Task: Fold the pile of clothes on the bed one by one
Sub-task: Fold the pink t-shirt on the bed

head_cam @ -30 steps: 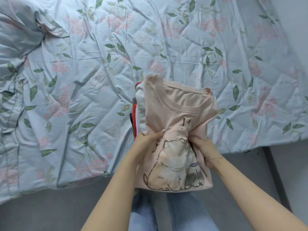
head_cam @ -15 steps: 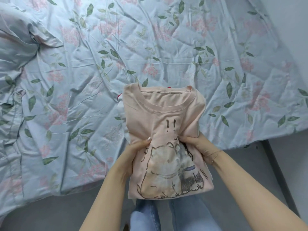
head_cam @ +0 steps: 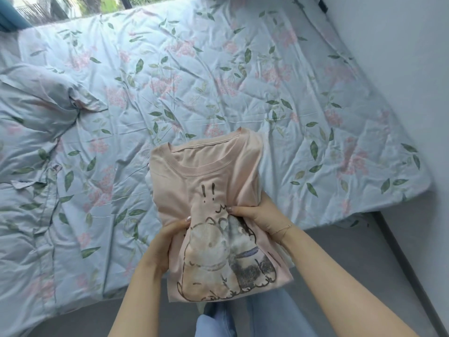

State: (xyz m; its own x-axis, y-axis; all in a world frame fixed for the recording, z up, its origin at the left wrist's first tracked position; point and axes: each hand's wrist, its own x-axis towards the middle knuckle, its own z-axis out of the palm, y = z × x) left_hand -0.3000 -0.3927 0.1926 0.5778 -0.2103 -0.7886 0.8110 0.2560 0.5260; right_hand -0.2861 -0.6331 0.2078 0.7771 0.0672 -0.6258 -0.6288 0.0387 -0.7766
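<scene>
A folded stack of clothes is held up over the near edge of the bed. On top lies a pale pink T-shirt with a cartoon animal print and a round neckline facing away from me. My left hand grips the stack's left side, thumb on top. On the right side my right hand holds it, fingers curled over the print. The garments underneath are almost wholly hidden by the pink shirt.
The bed wears a wrinkled light-blue sheet with pink flowers and green leaves. A pillow in the same fabric lies at the left. A grey wall runs along the right. Grey floor and my jeans-clad legs are below.
The stack has tipped flatter, so the red and white layers seen at its left side are now hidden. The view has tilted up, showing the bed's far edge.
</scene>
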